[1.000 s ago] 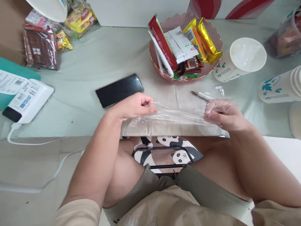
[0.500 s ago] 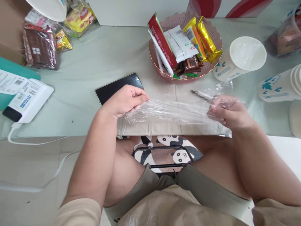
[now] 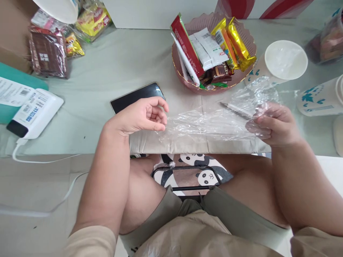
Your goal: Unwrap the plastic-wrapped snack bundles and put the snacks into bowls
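Note:
A crumpled sheet of clear plastic film (image 3: 203,123) stretches loosely above the table edge between my two hands. My right hand (image 3: 277,125) is closed on its right end, with more film bunched over the fingers. Beside those fingers, a thin dark pointed tool (image 3: 237,111) juts out to the left through the film; its other end is hidden, so its kind is unclear. My left hand (image 3: 150,114) has its fingers curled but apart from the thumb, with nothing between them, close to the film's left end. Behind that hand lies a black smartphone (image 3: 136,97).
A pink scalloped bowl (image 3: 180,73) of wrapped snacks stands at the back. Paper cups (image 3: 286,60) and a clear tub (image 3: 332,43) are on the right. Packaged snacks (image 3: 49,53), a white device (image 3: 40,114) and its cable (image 3: 45,161) lie left. A panda-print tray (image 3: 187,176) is at my lap.
My left hand has let go of the film and its fingers have parted. My right hand has moved slightly right, and the film hangs looser, with more of it bunched up.

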The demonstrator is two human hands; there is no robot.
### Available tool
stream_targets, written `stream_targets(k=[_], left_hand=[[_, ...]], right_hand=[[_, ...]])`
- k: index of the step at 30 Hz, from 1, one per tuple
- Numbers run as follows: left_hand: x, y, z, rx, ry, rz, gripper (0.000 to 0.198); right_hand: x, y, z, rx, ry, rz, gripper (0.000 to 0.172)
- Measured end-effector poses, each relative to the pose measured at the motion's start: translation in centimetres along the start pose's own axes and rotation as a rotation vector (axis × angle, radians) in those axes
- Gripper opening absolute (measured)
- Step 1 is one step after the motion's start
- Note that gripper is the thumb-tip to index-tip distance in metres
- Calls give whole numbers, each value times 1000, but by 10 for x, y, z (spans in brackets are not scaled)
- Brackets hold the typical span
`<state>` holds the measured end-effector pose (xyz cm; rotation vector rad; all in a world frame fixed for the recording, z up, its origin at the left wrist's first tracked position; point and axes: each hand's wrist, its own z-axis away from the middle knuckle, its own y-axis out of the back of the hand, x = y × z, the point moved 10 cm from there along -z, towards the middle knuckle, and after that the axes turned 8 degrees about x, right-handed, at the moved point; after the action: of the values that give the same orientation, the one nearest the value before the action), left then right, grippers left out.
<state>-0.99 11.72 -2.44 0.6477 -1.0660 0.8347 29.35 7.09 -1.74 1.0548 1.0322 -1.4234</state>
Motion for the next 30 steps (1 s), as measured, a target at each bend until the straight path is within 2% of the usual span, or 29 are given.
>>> stream_targets(k=[7, 12, 15, 19, 25, 30], left_hand=[[0, 13, 0, 120, -72, 25, 25], [6, 13, 2, 142, -116, 11, 20], [8, 10, 3, 117, -113, -6, 15], [7, 10, 2, 117, -101, -6, 26], [8, 21, 3, 216, -117, 30, 23], [8, 30, 3, 269, -145, 107, 26]], right_hand=[[0, 11, -4, 58, 17, 3, 41], [4, 9, -6, 55, 3, 13, 43], [4, 7, -6, 43, 17, 10, 46], [3, 7, -6, 47, 26, 35, 48], [1, 10, -6, 78, 6, 12, 41], [2, 12, -6, 104, -1, 14, 43]])
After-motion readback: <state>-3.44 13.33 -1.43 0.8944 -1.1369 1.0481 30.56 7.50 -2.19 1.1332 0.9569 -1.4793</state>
